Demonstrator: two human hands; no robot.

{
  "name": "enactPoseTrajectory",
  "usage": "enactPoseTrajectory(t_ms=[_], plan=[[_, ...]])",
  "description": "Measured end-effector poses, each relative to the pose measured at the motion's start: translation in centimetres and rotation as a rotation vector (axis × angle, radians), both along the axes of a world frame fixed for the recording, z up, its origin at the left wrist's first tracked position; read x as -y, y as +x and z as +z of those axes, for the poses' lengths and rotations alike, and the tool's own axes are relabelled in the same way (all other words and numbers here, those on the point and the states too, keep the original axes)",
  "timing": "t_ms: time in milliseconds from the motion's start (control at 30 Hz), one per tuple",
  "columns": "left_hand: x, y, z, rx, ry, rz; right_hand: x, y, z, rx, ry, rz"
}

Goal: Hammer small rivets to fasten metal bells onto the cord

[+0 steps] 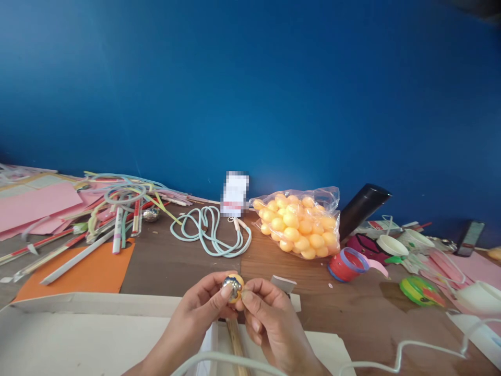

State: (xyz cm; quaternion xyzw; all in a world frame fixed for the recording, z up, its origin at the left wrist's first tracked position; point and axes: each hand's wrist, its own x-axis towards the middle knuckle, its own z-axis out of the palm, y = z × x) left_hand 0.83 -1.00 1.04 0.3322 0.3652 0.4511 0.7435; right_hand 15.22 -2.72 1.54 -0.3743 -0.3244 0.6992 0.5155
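Observation:
An orange ping-pong ball [237, 295], partly covered in shiny silver foil [231, 285], is between my two hands above the front of the table. My left hand [203, 305] is closed around its left side, with the thumb pressed on the foil. On the other side, my right hand [270, 313] pinches thumb and forefinger together at the ball's right edge; what is between those fingertips is hidden. Below the hands a wooden stick [235, 342] lies over a white box [94, 326].
Behind are a clear bag of orange balls [295, 224], a coiled pale-blue cord [213, 237] and a black cylinder [362, 209]. A red tape roll [346, 265] sits to the right. Straws, sticks and pink paper [39, 203] crowd the left. A pale cable [422, 345] crosses the front.

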Motion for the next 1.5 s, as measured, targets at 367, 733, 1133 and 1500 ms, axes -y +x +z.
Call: enactPoseTrajectory(t_ms=[367, 733, 1133, 1500], plan=[[0.0, 0.0, -0.3, -0.012, 0.003, -0.001, 0.0, 0.1, 0.1, 0.04, -0.002, 0.006], [-0.3, -0.1, -0.7, -0.018, 0.006, -0.016, -0.1, 0.1, 0.1, 0.071, 0.001, 0.001], [0.0, 0.1, 0.0, -0.021, 0.016, -0.004, 0.0, 0.1, -0.2, 0.064, 0.001, -0.003], [0.6, 0.3, 0.9, -0.08, 0.016, 0.074, -0.1, 0.0, -0.4, 0.116, 0.033, -0.022]])
